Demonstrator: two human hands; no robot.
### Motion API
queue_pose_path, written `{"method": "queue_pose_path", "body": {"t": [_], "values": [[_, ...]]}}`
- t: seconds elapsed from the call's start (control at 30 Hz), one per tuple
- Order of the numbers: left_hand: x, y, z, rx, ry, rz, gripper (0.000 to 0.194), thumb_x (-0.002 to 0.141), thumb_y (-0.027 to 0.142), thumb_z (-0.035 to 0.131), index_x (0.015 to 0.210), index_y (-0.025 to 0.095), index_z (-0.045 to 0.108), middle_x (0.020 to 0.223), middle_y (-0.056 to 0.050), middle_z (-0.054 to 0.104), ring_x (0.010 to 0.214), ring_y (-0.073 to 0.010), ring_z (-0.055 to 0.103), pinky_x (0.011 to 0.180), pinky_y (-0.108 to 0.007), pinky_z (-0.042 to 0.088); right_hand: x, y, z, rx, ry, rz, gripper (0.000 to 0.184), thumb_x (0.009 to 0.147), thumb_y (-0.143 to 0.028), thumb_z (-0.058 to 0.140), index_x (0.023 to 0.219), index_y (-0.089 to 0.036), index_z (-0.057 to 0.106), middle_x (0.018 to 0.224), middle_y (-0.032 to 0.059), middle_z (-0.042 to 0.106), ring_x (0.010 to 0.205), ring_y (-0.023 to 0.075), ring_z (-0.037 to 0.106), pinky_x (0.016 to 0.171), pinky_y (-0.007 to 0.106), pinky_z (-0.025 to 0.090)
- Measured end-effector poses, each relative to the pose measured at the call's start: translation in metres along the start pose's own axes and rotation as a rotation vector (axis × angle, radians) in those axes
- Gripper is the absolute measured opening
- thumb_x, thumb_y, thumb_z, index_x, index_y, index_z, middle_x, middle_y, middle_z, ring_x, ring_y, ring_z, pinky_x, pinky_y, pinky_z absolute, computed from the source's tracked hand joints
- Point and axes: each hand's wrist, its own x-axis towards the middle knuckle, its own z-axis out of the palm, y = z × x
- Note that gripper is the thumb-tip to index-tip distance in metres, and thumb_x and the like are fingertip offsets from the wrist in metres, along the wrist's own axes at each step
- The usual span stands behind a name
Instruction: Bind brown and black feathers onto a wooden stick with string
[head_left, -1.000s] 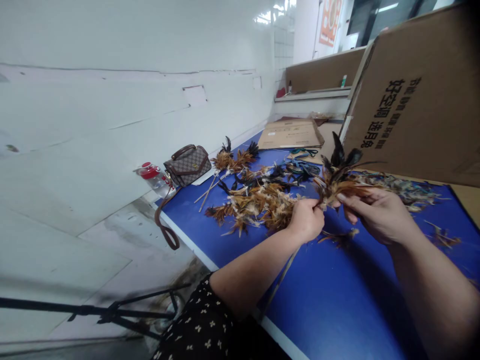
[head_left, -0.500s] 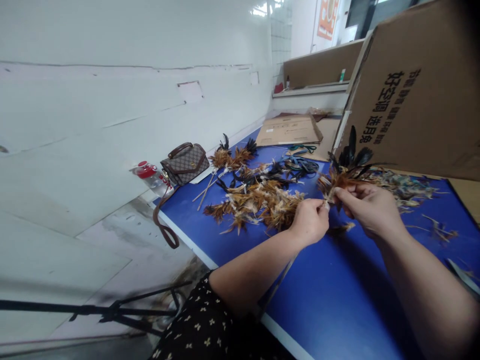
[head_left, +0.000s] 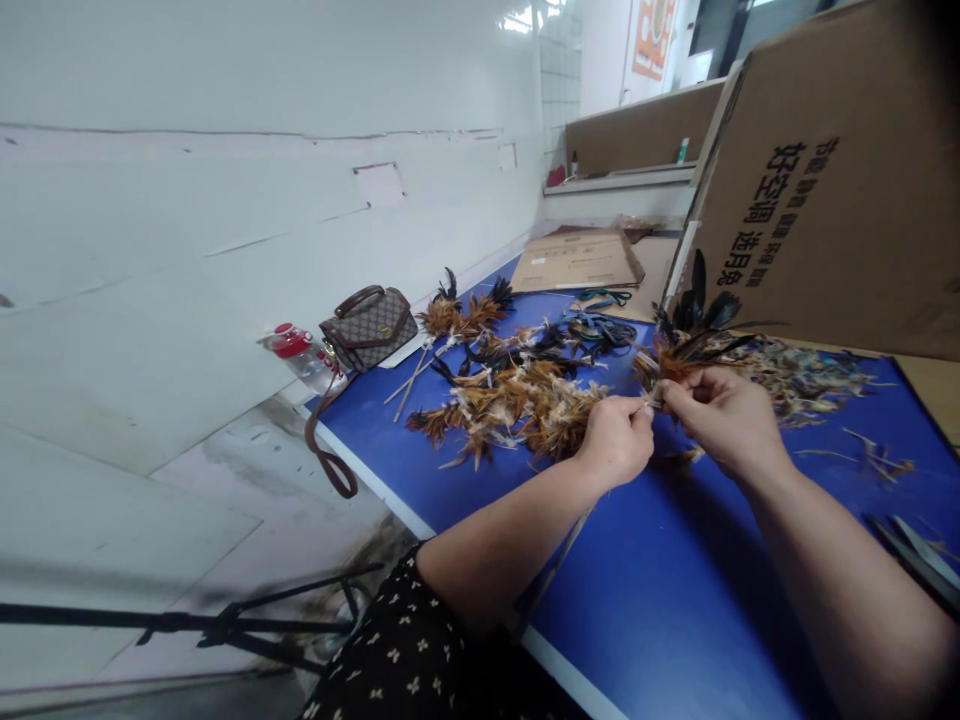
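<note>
My left hand (head_left: 619, 440) is closed around a thin stick (head_left: 564, 552), whose lower end slants down behind my forearm. At the top of the stick fans a feather bunch (head_left: 697, 335), black at the tips and brown at the base. My right hand (head_left: 724, 412) pinches the base of this bunch, its fingertips close to the left thumb; exactly what lies between them is too small to make out. Left of my hands a pile of brown feathers (head_left: 517, 405) lies on the blue table (head_left: 660, 590).
Two finished-looking feather bunches on sticks (head_left: 469, 312) lie farther back. A handbag (head_left: 369, 328) and a red-capped bottle (head_left: 296, 350) stand at the left edge. Greenish feathers (head_left: 810, 380) lie to the right, before a tall cardboard box (head_left: 832, 200). A dark bladed tool (head_left: 919, 560) lies at far right.
My right hand has shifted slightly left, nearer to my left hand, with the feather bunch. More of the dark bladed tool shows beside my right forearm.
</note>
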Motion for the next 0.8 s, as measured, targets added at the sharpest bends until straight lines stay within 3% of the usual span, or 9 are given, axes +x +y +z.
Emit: {"method": "queue_pose_path", "body": {"t": [0.2,0.4,0.53,0.63,0.8], "values": [[0.003,0.003,-0.005,-0.008,0.011,-0.024,0.038,0.100,0.029,0.067,0.064,0.019,0.059,0.059,0.003,0.050,0.060,-0.0120,0.039,0.064,-0.028,0.030,-0.003,-0.013,-0.001,0.106,-0.068,0.035,0.027,0.084,-0.051,0.080,0.088,-0.024,0.076,0.073,0.0033,0.078,0.048,0.0162,0.057,0.047,0.030,0.045],[0.002,-0.001,-0.002,0.042,-0.012,-0.002,0.038,0.103,0.026,0.061,0.065,0.020,0.057,0.059,0.003,0.050,0.059,-0.0121,0.039,0.062,-0.028,0.029,-0.002,-0.019,-0.006,0.171,0.063,0.078,0.025,0.084,-0.044,0.083,0.078,-0.022,0.072,0.058,0.0042,0.069,0.047,0.0165,0.055,0.045,0.029,0.043],[0.003,-0.008,0.000,0.062,-0.006,0.015,0.039,0.101,0.031,0.067,0.065,0.020,0.059,0.060,0.001,0.053,0.063,-0.0135,0.043,0.063,-0.028,0.033,0.001,-0.020,-0.013,0.211,0.165,0.091,0.021,0.082,-0.038,0.080,0.075,-0.023,0.067,0.053,0.0019,0.063,0.045,0.0145,0.052,0.044,0.027,0.040],[0.004,-0.011,0.000,0.066,-0.010,0.037,0.036,0.099,0.032,0.071,0.066,0.020,0.061,0.062,0.000,0.055,0.065,-0.0148,0.045,0.065,-0.029,0.036,0.000,-0.023,-0.020,0.235,0.115,0.076,0.022,0.077,-0.036,0.082,0.074,-0.023,0.065,0.053,-0.0005,0.060,0.044,0.0128,0.050,0.043,0.026,0.038],[0.001,-0.002,0.000,0.150,0.004,0.131,0.036,0.097,0.019,0.066,0.063,0.022,0.053,0.064,0.000,0.050,0.068,-0.0162,0.044,0.071,-0.031,0.039,-0.004,-0.028,-0.025,0.265,0.030,0.060,0.037,0.072,-0.043,0.091,0.094,-0.019,0.074,0.059,-0.0044,0.060,0.043,0.0111,0.047,0.042,0.027,0.037]]}}
